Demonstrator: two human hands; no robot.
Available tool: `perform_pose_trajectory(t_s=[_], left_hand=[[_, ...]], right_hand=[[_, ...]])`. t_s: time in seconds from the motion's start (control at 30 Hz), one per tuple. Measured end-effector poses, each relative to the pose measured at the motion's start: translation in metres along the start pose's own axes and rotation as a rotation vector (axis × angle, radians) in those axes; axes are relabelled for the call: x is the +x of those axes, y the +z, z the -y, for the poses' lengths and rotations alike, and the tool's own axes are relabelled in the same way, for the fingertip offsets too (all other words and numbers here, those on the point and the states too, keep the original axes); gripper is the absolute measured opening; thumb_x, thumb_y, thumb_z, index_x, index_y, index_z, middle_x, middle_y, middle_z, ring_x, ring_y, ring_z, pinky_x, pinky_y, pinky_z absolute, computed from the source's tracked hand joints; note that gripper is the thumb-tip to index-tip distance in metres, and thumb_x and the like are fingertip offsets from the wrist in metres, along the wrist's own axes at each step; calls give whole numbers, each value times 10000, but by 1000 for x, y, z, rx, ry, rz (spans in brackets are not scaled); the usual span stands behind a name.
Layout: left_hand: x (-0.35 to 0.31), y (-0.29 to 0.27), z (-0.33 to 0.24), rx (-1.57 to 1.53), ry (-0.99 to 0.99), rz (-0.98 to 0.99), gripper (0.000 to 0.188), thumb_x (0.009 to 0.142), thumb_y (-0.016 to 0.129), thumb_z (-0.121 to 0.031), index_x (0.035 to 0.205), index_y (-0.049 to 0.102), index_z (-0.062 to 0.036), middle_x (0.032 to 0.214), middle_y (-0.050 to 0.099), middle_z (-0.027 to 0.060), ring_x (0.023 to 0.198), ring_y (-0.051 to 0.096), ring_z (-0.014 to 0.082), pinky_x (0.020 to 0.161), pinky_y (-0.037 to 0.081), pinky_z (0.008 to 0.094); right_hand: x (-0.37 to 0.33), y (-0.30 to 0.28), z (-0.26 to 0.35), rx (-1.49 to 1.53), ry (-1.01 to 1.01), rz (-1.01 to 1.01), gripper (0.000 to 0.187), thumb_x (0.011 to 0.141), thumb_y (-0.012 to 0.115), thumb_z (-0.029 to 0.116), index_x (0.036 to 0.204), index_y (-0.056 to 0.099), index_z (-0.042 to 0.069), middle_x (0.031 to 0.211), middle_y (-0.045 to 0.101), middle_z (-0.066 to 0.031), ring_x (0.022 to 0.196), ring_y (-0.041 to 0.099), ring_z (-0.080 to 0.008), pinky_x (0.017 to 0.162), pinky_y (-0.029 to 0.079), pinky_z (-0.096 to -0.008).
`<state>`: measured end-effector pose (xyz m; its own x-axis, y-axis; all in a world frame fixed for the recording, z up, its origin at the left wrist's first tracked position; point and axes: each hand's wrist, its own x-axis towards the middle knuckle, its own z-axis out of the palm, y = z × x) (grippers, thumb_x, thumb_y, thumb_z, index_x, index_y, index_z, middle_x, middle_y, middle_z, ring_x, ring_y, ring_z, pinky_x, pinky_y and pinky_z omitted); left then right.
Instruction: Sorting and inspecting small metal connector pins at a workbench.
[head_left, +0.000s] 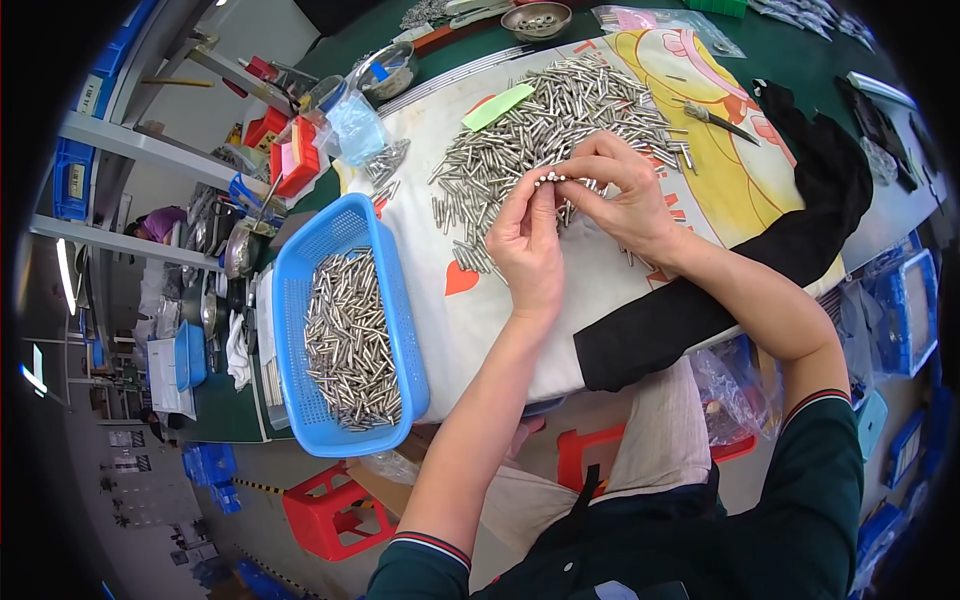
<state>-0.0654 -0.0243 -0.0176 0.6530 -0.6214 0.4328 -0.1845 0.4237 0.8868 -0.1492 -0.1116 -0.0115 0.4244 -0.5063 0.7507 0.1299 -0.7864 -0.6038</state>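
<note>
Between the fingertips of my left hand (528,240) and my right hand (628,195) is a small bunch of metal pins (550,178), their ends facing up toward me. Both hands are closed on the bunch, with thumbs and forefingers pinching it. Behind and beneath them spreads a large heap of loose silver metal pins (590,95) on a printed cloth (480,345). A light green paper slip (498,107) lies on the heap. To the left, a blue plastic basket (412,385) holds many more of the same kind of pins (350,340).
A black sleeve-like cloth (660,330) runs along the table's front right. Tweezers or a similar slim tool (725,122) lie on the cloth's yellow part. A metal bowl (537,20) stands at the back; red bins (297,158) are at the left. A red stool (335,515) stands below.
</note>
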Motion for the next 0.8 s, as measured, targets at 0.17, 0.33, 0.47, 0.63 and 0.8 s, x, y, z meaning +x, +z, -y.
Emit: perform_pose_trajectory(t_s=[0.17,0.33,0.47,0.63,0.8], left_hand=[[1,-3,1,-52,-152,42,168,904,494,-89,996,586,17,850,615,52,726,593,97,671,515,241],[7,-9,2,-188,-388,149,211,932,441,-160,941,558,16,874,634,106,743,622,135,678,520,256],[9,-9,-1,-219,-457,189,224,938,422,-173,936,550,11,887,639,133,765,629,154,702,518,267],[9,-9,0,-308,-495,178,242,942,411,-169,923,562,19,841,631,100,715,625,138,654,530,248],[9,-9,-3,-283,-500,219,236,938,432,-196,966,556,3,901,636,117,788,630,147,722,515,269]], right_hand=[[-2,0,-1,50,136,89,88,708,660,59,787,648,21,707,553,-56,649,547,-159,539,434,-263],[-1,-3,0,45,267,189,112,717,661,91,781,640,1,701,565,-70,603,548,-149,533,440,-261],[-1,-7,-2,41,320,198,154,709,680,128,774,639,-6,676,570,-69,579,535,-141,529,436,-270],[0,-9,-2,-8,320,231,196,700,679,155,783,638,-18,687,581,-80,588,539,-150,539,439,-284],[0,-10,0,19,359,208,204,703,633,143,805,632,-34,708,596,-95,603,552,-157,559,450,-282]])
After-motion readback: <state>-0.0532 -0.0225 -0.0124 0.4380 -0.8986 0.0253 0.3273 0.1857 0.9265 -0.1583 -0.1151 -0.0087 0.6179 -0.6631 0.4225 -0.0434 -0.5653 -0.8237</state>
